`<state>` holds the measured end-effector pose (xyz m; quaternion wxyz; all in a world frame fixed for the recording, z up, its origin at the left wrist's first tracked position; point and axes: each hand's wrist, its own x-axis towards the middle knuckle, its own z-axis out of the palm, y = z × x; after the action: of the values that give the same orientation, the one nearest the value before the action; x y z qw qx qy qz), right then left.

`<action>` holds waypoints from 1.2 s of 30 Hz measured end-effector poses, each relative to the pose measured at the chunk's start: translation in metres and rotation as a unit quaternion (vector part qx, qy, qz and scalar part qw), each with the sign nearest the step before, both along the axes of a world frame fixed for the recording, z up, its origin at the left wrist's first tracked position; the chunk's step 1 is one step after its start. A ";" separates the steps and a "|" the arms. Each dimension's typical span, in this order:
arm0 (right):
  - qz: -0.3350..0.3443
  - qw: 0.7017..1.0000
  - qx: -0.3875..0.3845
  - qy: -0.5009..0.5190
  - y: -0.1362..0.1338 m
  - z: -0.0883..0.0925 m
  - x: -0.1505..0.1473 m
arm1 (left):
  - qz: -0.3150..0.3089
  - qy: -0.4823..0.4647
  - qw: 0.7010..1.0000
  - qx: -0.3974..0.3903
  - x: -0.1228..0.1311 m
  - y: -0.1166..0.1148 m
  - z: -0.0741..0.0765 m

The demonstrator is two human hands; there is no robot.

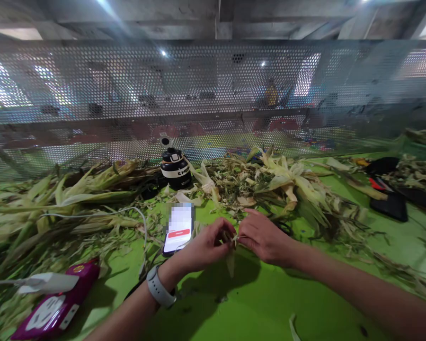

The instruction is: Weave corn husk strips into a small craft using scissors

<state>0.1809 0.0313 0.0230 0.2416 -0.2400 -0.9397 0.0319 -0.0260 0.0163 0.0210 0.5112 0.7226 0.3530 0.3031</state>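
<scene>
My left hand (213, 244), with a pale watch (159, 286) on its wrist, pinches a strip of corn husk (230, 260) that hangs below the fingers. Close beside it, my right hand (264, 239) has its thumb and fingertips closed on the same strip's upper end. Both hands meet just above the green tabletop (255, 303). Left of them lies a lit phone (179, 227), partly behind my left hand. Loose corn husks (298, 182) are heaped beyond the hands.
A black bottle (176, 168) stands at the back. More husks (92, 189) spread along the left. A purple power strip (62, 303) with a white charger (49, 282) and cable (144, 222) sits front left. A dark phone (388, 206) lies right. A perforated metal screen (213, 94) rises behind.
</scene>
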 end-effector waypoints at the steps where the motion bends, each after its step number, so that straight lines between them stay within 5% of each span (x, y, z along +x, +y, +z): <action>1: -0.001 1.000 -0.011 0.010 0.000 0.000 0.000 | 0.006 -0.012 1.000 -0.018 -0.001 0.001 -0.001; 7: -0.020 0.996 -0.055 0.067 -0.002 0.001 0.000 | 0.104 -0.176 0.964 -0.169 0.004 0.003 -0.005; 12: 0.002 0.999 -0.020 0.041 -0.003 0.003 -0.001 | 0.087 -0.233 0.924 -0.291 0.008 0.002 -0.005; 20: -0.021 0.998 0.063 0.004 -0.003 0.004 -0.001 | 0.107 -0.150 0.969 -0.167 0.010 -0.002 -0.003; 24: -0.044 0.996 -0.052 0.053 -0.005 0.003 -0.003 | 0.109 -0.145 0.968 -0.170 0.011 -0.003 -0.002; 26: -0.064 0.964 -0.230 0.118 -0.004 0.002 -0.004 | 0.102 -0.160 0.965 -0.183 0.011 -0.002 -0.003; 30: -0.087 0.782 -0.574 0.224 -0.001 -0.003 -0.006 | 0.092 -0.198 0.949 -0.227 0.011 -0.002 -0.005; 32: -0.093 0.725 -0.633 0.256 0.001 -0.005 -0.008 | 0.087 -0.198 0.949 -0.228 0.010 -0.002 -0.007; 36: -0.084 0.679 -0.670 0.289 0.003 -0.006 -0.009 | 0.079 -0.187 0.955 -0.214 0.009 -0.001 -0.009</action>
<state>0.1716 0.0348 0.0171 0.2777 -0.3940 -0.5265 0.7003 -0.0171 0.0155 0.0117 0.6856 0.4961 0.3634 0.3895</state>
